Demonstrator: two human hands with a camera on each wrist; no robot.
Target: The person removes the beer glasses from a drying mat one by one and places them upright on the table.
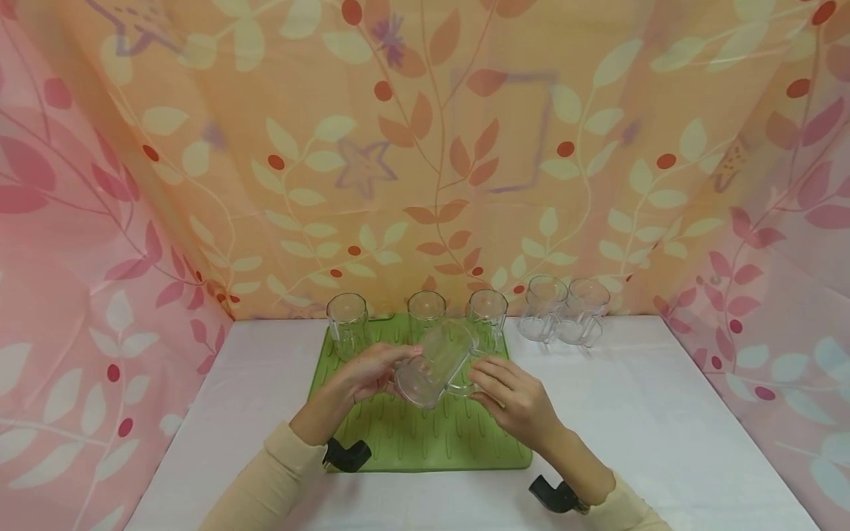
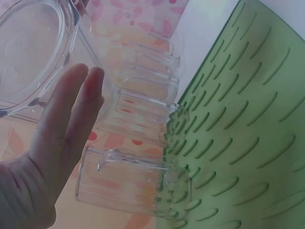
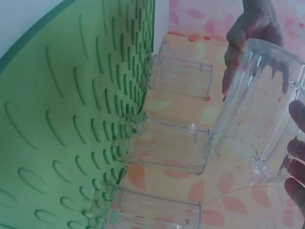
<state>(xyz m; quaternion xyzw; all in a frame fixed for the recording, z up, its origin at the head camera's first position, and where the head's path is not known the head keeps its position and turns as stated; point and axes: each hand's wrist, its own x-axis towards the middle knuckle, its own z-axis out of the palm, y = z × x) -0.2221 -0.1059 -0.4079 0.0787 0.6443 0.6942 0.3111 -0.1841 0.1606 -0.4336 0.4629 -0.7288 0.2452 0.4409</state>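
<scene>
In my head view, I hold a tilted mug (image 1: 440, 363) above the green mat (image 1: 425, 446), left hand (image 1: 372, 372) pinching its body, right hand (image 1: 511, 394) gripping by the handle (image 1: 460, 389); I judge I'm turning it. My left wrist view shows fingers (image 2: 59, 112) against it, near a standing mug (image 2: 128, 183). From my right wrist it looks raised, so placing it would call for levelling.

Downward head view, closer wrist views, shared mat (image 1: 432, 451)

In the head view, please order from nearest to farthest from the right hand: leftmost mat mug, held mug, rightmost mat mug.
From the right hand:
1. Held mug, touching, leftward.
2. Rightmost mat mug, in the back row.
3. Leftmost mat mug, far left, same row.
</scene>
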